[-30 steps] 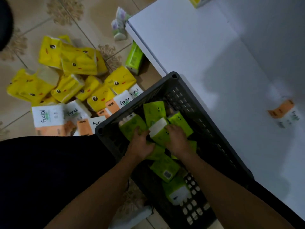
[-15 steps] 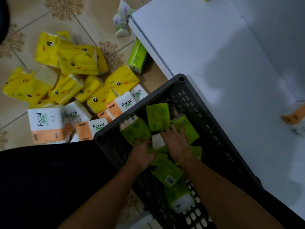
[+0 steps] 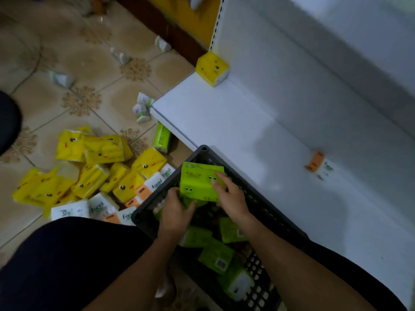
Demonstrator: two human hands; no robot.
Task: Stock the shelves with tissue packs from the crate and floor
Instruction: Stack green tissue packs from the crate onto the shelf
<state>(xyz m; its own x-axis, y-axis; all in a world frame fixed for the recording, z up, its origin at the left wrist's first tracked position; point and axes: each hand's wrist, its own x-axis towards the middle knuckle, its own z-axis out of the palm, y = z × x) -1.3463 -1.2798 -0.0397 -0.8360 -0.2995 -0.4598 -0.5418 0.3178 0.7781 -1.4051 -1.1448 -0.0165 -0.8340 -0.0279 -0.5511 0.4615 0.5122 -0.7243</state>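
Observation:
A dark grey crate (image 3: 203,151) stands against the white shelf (image 3: 258,131) and holds several green tissue packs (image 3: 214,257). Above its far corner, both hands hold a stack of green packs (image 3: 197,181). My left hand (image 3: 177,213) grips the stack's near lower edge. My right hand (image 3: 229,196) curls over its right side, fingers on the top face. One yellow pack (image 3: 212,68) sits at the shelf's far left corner. An orange and white pack (image 3: 318,166) lies by the shelf's back wall.
Yellow packs (image 3: 98,162) and white and orange Facial packs (image 3: 98,207) lie heaped on the tiled floor left of the crate. A green pack (image 3: 161,140) and small purple-print packs (image 3: 142,108) lie by the shelf's corner. My dark-clothed knee (image 3: 67,261) is at lower left.
Both hands have gathered green packs inside the crate and lifted them as a stack to its far corner. The view has tilted up, showing more of the shelf and floor.

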